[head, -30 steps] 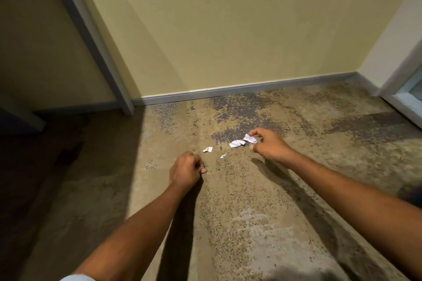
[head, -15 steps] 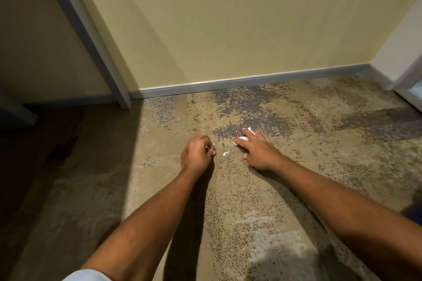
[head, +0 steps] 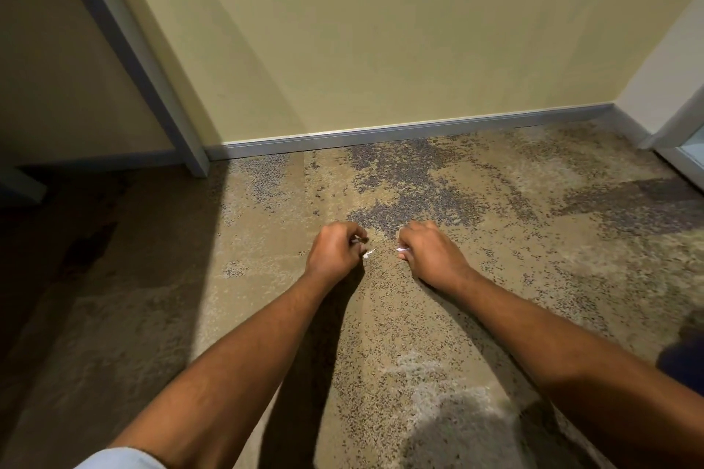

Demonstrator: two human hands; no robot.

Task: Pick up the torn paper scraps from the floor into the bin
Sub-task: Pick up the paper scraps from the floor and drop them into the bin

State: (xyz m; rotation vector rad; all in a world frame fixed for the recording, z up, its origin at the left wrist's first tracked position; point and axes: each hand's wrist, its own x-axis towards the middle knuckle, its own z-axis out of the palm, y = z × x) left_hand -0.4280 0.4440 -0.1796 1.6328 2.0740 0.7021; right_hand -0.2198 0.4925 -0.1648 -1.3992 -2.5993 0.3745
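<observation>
Both hands rest low on the speckled beige carpet (head: 438, 316). My left hand (head: 335, 251) is curled shut with a bit of white paper scrap (head: 357, 240) showing between its fingertips. My right hand (head: 430, 255) is also closed, and a white scrap edge (head: 403, 249) pokes out of its fist. One small white scrap (head: 368, 254) lies on the carpet between the two hands, right next to my left thumb. No bin is in view.
A yellow wall with a grey skirting board (head: 400, 133) runs across the back. A grey door frame post (head: 152, 88) stands at the left with a dark room beyond it. A white frame (head: 682, 148) is at the right edge.
My right hand has closed over the larger scraps that lay by its fingers. My left hand has moved right, taken the small scrap and now sits beside the last one.
</observation>
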